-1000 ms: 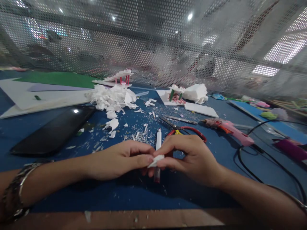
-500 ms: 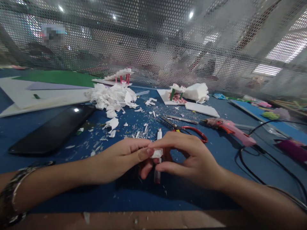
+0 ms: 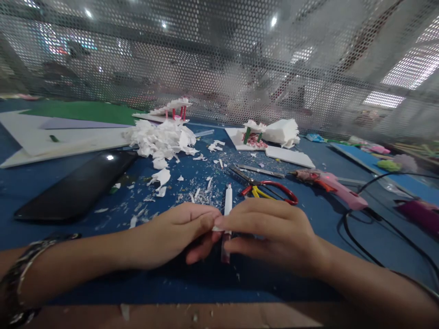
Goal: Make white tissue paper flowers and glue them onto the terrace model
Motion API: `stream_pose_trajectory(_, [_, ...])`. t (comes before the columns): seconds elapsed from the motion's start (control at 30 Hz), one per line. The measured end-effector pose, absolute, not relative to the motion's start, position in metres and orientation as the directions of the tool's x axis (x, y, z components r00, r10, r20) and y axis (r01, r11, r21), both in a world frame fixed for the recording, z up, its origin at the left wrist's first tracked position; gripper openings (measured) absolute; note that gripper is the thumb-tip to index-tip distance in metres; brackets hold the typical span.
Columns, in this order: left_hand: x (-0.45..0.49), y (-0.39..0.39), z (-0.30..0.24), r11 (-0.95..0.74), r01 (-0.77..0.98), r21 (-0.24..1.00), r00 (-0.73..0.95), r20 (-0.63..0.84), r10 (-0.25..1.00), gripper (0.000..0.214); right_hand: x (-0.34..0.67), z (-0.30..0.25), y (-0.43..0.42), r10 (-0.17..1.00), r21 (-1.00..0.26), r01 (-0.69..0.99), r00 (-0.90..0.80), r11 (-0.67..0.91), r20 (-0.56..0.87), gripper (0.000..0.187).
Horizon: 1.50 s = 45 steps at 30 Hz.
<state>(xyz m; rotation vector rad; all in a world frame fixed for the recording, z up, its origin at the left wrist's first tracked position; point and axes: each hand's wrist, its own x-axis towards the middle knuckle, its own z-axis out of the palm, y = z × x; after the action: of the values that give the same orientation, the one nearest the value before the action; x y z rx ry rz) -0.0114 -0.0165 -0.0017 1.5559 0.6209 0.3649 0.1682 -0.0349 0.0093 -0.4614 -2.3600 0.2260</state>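
My left hand (image 3: 181, 230) pinches a small white scrap (image 3: 216, 228), probably paper or thin foam, between thumb and fingers. From the other side my right hand (image 3: 274, 230) meets it, fingertips closed at the same scrap, which they mostly hide. Under the hands a slim white pen-like tube (image 3: 228, 201) with a clear, dark-red lower end lies on the blue table. Red-handled scissors (image 3: 281, 188) lie just beyond my right hand, beside yellow-handled ones (image 3: 262, 193). A metal tweezers-like tool (image 3: 262, 171) lies behind them.
At left lie a black phone (image 3: 77, 187) and a heap of torn white pieces (image 3: 161, 137). A pink glue gun (image 3: 332, 187) with a black cord lies right. Small models (image 3: 254, 132) and white foam board (image 3: 290, 156) stand farther back, before a perforated metal screen (image 3: 219, 59).
My fingertips have closed together over the white scrap, covering most of it. My right hand has lowered slightly, so more of the scissors' handles shows.
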Motion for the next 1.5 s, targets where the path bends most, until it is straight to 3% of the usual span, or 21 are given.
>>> stream_pose_trajectory(0.13, [-0.011,-0.018,-0.001,0.061,0.179,0.982,0.807,-0.182,0.562,0.039,0.170,0.010,-0.038,0.457,-0.314,0.334,-0.691,0.889,0.560,0.013])
stream_pose_trajectory(0.23, [-0.012,-0.019,0.001,0.058,0.199,0.978,0.819,-0.198,0.538,0.040,0.171,0.011,-0.040,0.406,-0.250,0.320,-0.741,0.914,0.535,0.012])
stream_pose_trajectory(0.37, [-0.013,-0.020,0.000,0.041,0.139,0.989,0.813,-0.138,0.565,0.042,0.171,0.013,-0.037,0.331,-0.186,0.276,-0.714,0.943,0.617,0.014])
stream_pose_trajectory(0.47, [-0.013,-0.020,-0.001,0.007,0.110,0.994,0.782,-0.090,0.617,0.042,0.170,0.012,-0.035,0.347,-0.205,0.283,-0.686,0.937,0.640,0.020])
stream_pose_trajectory(0.57, [-0.012,-0.021,-0.002,0.025,0.117,0.993,0.770,-0.107,0.629,0.041,0.171,0.011,-0.037,0.373,-0.215,0.308,-0.689,0.927,0.621,0.015])
stream_pose_trajectory(0.7, [-0.011,-0.022,-0.001,0.069,0.106,0.992,0.795,-0.126,0.593,0.042,0.170,0.013,-0.043,0.347,-0.117,0.356,-0.698,0.927,0.627,0.012])
stream_pose_trajectory(0.83, [-0.011,-0.020,-0.003,0.127,0.087,0.988,0.804,-0.145,0.577,0.040,0.169,0.017,-0.047,0.436,-0.192,0.413,-0.652,0.891,0.620,0.017])
stream_pose_trajectory(0.97, [-0.010,-0.018,-0.005,0.158,0.032,0.987,0.804,-0.119,0.582,0.039,0.171,0.019,-0.047,0.368,-0.130,0.378,-0.670,0.917,0.645,0.013])
stream_pose_trajectory(1.23, [-0.010,-0.019,-0.004,0.141,0.064,0.988,0.796,-0.136,0.590,0.040,0.170,0.016,-0.040,0.386,-0.190,0.362,-0.613,0.913,0.689,0.011])
stream_pose_trajectory(1.37, [-0.010,-0.016,-0.007,0.105,0.039,0.994,0.784,-0.096,0.613,0.038,0.172,0.025,-0.040,0.435,-0.232,0.387,-0.602,0.892,0.669,0.007])
stream_pose_trajectory(1.5, [-0.010,-0.012,-0.007,0.024,0.085,0.996,0.708,-0.077,0.702,0.036,0.190,0.042,-0.025,0.587,-0.184,0.627,-0.529,0.757,0.613,0.030])
